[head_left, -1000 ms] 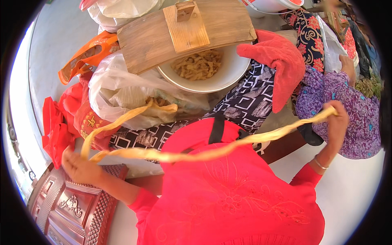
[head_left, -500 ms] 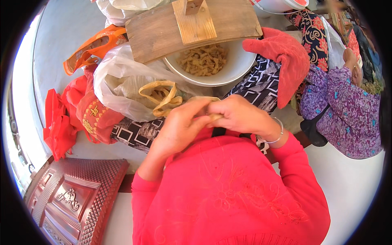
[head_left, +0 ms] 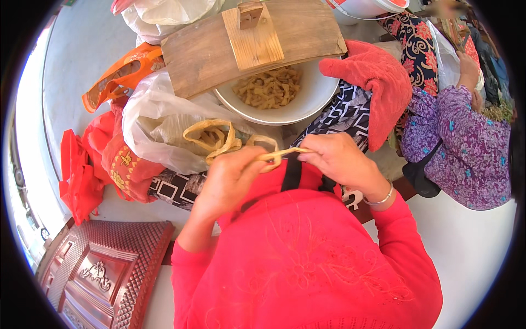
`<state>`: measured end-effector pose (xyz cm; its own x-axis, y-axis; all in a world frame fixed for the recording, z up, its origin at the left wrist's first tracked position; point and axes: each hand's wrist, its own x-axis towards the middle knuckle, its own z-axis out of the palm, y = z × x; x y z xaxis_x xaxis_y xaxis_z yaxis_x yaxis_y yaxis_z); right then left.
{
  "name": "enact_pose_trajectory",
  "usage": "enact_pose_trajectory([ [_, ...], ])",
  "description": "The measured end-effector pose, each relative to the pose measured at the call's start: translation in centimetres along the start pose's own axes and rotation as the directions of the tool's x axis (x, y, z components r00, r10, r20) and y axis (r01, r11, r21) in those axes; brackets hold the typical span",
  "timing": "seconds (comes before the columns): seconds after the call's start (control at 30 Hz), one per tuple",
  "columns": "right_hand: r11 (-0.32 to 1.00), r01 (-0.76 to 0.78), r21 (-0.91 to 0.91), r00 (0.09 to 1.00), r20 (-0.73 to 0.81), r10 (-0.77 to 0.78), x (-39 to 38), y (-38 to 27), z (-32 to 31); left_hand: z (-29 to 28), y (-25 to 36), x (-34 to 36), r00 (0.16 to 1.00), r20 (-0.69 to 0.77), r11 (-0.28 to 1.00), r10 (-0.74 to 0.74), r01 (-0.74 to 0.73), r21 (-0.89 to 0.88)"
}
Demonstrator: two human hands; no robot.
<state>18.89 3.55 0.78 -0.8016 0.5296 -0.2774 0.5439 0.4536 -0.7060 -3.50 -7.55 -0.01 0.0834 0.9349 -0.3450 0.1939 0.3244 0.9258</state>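
A pale yellow, pliable strip [head_left: 287, 151] is stretched between my two hands in front of my lap, with a loop in it near the left fingers. My left hand [head_left: 231, 181] pinches the looped part. The other end is gripped between thumb and fingers of my right hand [head_left: 346, 164], which has a bracelet at its wrist. More looped yellow strips [head_left: 227, 143] lie just beyond my left hand, at the edge of a translucent white plastic bag [head_left: 150, 123]. Beyond both hands, a white bowl [head_left: 274, 120] holds many short yellowish-brown pieces [head_left: 268, 89].
A wooden board [head_left: 200, 63] with a wooden block on it lies across the bowl's far side. A red towel [head_left: 383, 82] hangs at the right. Orange [head_left: 123, 68] and red bags [head_left: 82, 178] lie left. Another person in purple patterned clothing [head_left: 460, 145] sits at the right.
My hands were close together, mostly hiding the strip. They have moved apart, and the strip now shows pulled out between them with a loop in it. The view has shifted slightly.
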Motion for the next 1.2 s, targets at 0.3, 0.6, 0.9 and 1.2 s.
enact_pose_trajectory([
  [0.3,0.99,0.112,0.088,0.993,-0.039,-0.109,0.7,-0.5,0.1,1.3,1.5,1.9,0.946,-0.047,0.818,0.321,-0.252,0.517],
  [0.6,0.955,0.242,-0.173,0.877,-0.382,-0.291,1.8,0.5,1.1,4.1,-1.0,4.5,0.995,0.093,0.981,0.046,-0.027,-0.194],
  [0.9,0.921,0.307,-0.24,0.778,-0.494,-0.388,5.2,2.4,1.2,2.8,0.3,5.4,0.943,0.278,0.798,-0.184,0.308,-0.518],
  [1.2,0.471,-0.202,0.859,0.968,0.247,-0.036,0.9,-5.2,-2.2,-3.4,2.6,7.9,0.983,-0.037,0.973,0.179,-0.182,-0.142],
])
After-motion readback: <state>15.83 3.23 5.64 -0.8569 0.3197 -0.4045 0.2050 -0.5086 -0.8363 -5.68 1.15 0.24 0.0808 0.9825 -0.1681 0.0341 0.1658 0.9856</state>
